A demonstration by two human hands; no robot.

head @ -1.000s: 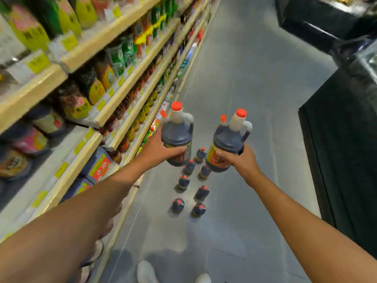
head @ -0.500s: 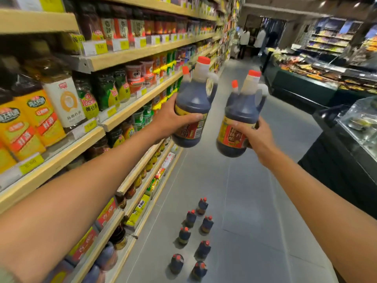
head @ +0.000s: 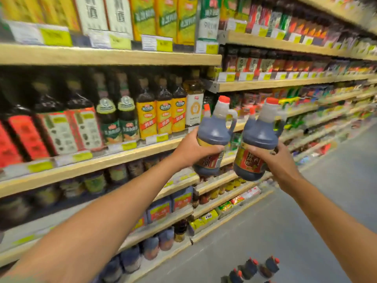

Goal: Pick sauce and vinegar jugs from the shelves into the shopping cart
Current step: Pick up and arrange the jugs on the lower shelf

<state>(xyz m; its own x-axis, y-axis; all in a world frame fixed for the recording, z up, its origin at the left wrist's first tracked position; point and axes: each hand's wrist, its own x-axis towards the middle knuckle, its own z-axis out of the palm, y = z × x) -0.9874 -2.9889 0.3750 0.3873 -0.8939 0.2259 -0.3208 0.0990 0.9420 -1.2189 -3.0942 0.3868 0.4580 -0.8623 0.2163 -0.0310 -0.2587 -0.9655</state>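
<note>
Grey floor [head: 285,231] is under me. Near the lower edge, a group of small dark jugs with red caps [head: 250,268] stands on it, close together. On the lowest shelf beside them I see more dark jugs [head: 151,247] in a row.

Both my bare forearms reach forward. My left hand [head: 191,150] grips a dark plastic sauce jug with a red cap and a clear handle [head: 214,129] around its lower body, and my fingers [head: 216,149] are curled over the red and yellow label. My right hand [head: 281,164] holds a second dark jug of the same kind [head: 260,133] in the same way, with fingers wrapped over the front of its label. The two jugs are almost upright and just beside each other in the air. They are in front of the shelves, at about the height of the middle board.

Behind them, the light wooden shelves [head: 122,158] carry tall dark bottles with yellow labels [head: 164,117] and, more to the left, bottles with red labels [head: 26,137]. Yellow price tags [head: 128,146] sit along the board edges. On the upper board stand yellow and white cartons [head: 167,17]. Farther right the shelves run away along the aisle, and the goods there are too blurred to tell.
</note>
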